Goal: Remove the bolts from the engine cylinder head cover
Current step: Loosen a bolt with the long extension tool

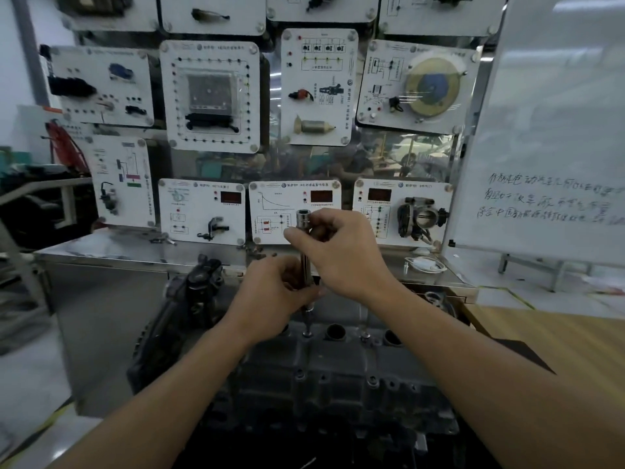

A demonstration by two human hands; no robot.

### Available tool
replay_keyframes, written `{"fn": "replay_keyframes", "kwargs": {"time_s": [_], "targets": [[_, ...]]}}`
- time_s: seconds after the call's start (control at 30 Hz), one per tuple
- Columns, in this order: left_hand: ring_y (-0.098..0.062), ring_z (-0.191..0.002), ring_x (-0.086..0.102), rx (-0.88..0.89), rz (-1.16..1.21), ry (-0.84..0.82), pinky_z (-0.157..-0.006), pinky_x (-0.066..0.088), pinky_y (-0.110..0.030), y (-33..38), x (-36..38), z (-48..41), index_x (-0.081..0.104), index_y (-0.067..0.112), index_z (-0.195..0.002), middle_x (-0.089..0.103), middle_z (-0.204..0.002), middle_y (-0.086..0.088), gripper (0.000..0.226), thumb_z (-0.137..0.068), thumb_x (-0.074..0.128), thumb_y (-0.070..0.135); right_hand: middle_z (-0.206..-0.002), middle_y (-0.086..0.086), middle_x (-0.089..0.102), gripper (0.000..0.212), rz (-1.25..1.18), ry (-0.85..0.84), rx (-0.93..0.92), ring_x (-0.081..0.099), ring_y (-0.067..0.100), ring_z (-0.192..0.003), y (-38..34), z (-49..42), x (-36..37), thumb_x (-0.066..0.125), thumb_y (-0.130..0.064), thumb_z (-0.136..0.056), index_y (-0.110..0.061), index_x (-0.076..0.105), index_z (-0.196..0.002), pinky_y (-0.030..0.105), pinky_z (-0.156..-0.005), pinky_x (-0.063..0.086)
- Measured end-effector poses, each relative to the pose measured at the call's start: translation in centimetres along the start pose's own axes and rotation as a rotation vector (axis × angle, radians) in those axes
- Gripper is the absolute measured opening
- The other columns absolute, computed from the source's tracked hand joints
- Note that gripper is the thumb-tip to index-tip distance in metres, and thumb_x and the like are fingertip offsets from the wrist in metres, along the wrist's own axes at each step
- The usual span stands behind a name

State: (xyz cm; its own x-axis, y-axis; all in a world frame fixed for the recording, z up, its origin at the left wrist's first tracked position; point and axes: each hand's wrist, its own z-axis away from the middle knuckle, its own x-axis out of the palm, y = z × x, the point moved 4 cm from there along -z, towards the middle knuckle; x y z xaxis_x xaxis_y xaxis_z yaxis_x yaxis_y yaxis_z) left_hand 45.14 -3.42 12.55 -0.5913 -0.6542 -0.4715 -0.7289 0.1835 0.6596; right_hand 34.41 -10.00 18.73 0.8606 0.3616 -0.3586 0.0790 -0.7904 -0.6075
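While the socket wrench [305, 269] stands upright with its lower end on a bolt [307, 333] near the far edge of the cylinder head cover [324, 370], the left hand [274, 292] curls its fingers round the lower shaft. The right hand [341, 252], at one o'clock from the left, grips the upper shaft just under the tool's top end. A second bolt [365, 337] stands at three o'clock from the first.

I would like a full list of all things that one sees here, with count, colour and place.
cylinder head cover: one, dark grey, bottom centre.
bolts: several, grey, on the cover's top.
socket tool: one, silver, upright, above the cover.
training panels: many, white, back wall.
whiteboard: one, white, right.
wooden table: one, light brown, lower right.
left hand: grips the tool's lower shaft.
right hand: grips its upper part.
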Motion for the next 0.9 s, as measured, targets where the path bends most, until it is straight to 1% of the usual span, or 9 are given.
{"fn": "replay_keyframes", "kwargs": {"time_s": [0.13,0.2,0.3,0.43,0.53,0.6,0.7,0.83,0.9], "targets": [[-0.014,-0.065,0.066,-0.020,-0.063,0.023,-0.064,0.057,-0.037,-0.3,-0.1,0.1,0.069,0.014,-0.080,0.071,-0.071,0.000,0.025,-0.077,0.082,0.035,-0.047,-0.013,0.044,0.040,0.011,-0.010,-0.044,0.039,0.003,-0.047,0.2,-0.1,0.4,0.075,-0.025,-0.086,-0.017,0.052,-0.055,0.016,-0.051,0.034],[-0.007,-0.063,0.065,-0.038,-0.087,0.022,-0.060,0.056,-0.030,-0.2,-0.1,0.2,0.069,0.016,-0.079,0.071,-0.070,0.003,0.024,-0.075,0.083,0.036,-0.051,-0.009,0.046,0.035,-0.005,-0.037,-0.074,0.040,0.005,-0.050,0.4,0.0,0.4,0.075,-0.025,-0.086,-0.008,0.056,-0.061,0.025,-0.052,0.038],[-0.009,-0.064,0.067,-0.065,-0.096,0.007,-0.061,0.057,-0.029,-0.4,0.0,0.1,0.069,0.016,-0.081,0.072,-0.072,0.002,0.024,-0.075,0.083,0.034,-0.056,0.003,0.052,0.033,-0.020,-0.037,-0.130,0.045,0.009,-0.054,1.0,-0.4,0.3,0.075,-0.027,-0.086,-0.006,0.059,-0.065,0.034,-0.056,0.043],[-0.014,-0.081,0.072,-0.079,0.110,-0.117,-0.077,0.060,-0.036,-0.2,0.5,0.3,0.070,0.012,-0.097,0.076,-0.088,-0.003,0.012,-0.086,0.074,0.015,-0.072,0.014,0.066,0.020,-0.216,0.028,-0.110,0.060,0.022,-0.067,2.7,-0.1,0.4,0.082,-0.021,-0.081,-0.006,0.070,-0.078,0.036,-0.068,0.053],[-0.009,-0.095,0.071,-0.068,0.181,-0.201,-0.087,0.056,-0.026,0.1,0.8,0.5,0.067,0.014,-0.109,0.076,-0.099,0.000,0.020,-0.091,0.067,0.005,-0.081,0.023,0.069,0.013,-0.423,0.066,-0.071,0.063,0.019,-0.073,4.0,0.2,0.3,0.081,-0.012,-0.080,-0.002,0.075,-0.086,0.040,-0.073,0.056],[-0.010,-0.099,0.071,-0.077,0.201,-0.250,-0.090,0.055,-0.025,0.2,1.0,0.4,0.064,0.010,-0.114,0.076,-0.104,-0.001,0.025,-0.092,0.063,0.001,-0.081,0.022,0.070,0.013,-0.411,0.064,-0.095,0.062,0.017,-0.073,4.3,0.0,0.2,0.080,-0.011,-0.081,-0.001,0.074,-0.087,0.038,-0.071,0.055],[-0.012,-0.098,0.072,-0.093,0.185,-0.262,-0.090,0.055,-0.026,0.1,1.1,0.3,0.064,0.006,-0.116,0.076,-0.104,-0.004,0.025,-0.093,0.061,-0.002,-0.080,0.016,0.071,0.008,-0.408,0.036,-0.116,0.063,0.010,-0.073,4.3,-0.1,0.3,0.076,-0.010,-0.084,-0.003,0.074,-0.088,0.028,-0.069,0.054],[-0.015,-0.082,0.073,-0.122,0.093,-0.160,-0.080,0.059,-0.035,-0.4,0.9,0.0,0.069,0.011,-0.099,0.077,-0.086,-0.004,0.014,-0.086,0.074,0.010,-0.074,-0.006,0.071,0.018,-0.533,-0.033,-0.054,0.064,0.003,-0.069,4.4,-0.3,0.3,0.073,-0.001,-0.085,-0.007,0.072,-0.102,0.017,-0.067,0.051],[-0.017,-0.076,0.071,-0.115,-0.002,-0.065,-0.074,0.060,-0.038,-0.4,0.6,-0.1,0.068,0.018,-0.091,0.074,-0.081,-0.003,0.021,-0.077,0.083,0.021,-0.078,-0.001,0.073,0.029,-0.600,-0.052,-0.017,0.070,0.009,-0.073,4.3,0.1,0.5,0.075,0.001,-0.082,-0.008,0.068,-0.108,0.019,-0.071,0.055]]}}
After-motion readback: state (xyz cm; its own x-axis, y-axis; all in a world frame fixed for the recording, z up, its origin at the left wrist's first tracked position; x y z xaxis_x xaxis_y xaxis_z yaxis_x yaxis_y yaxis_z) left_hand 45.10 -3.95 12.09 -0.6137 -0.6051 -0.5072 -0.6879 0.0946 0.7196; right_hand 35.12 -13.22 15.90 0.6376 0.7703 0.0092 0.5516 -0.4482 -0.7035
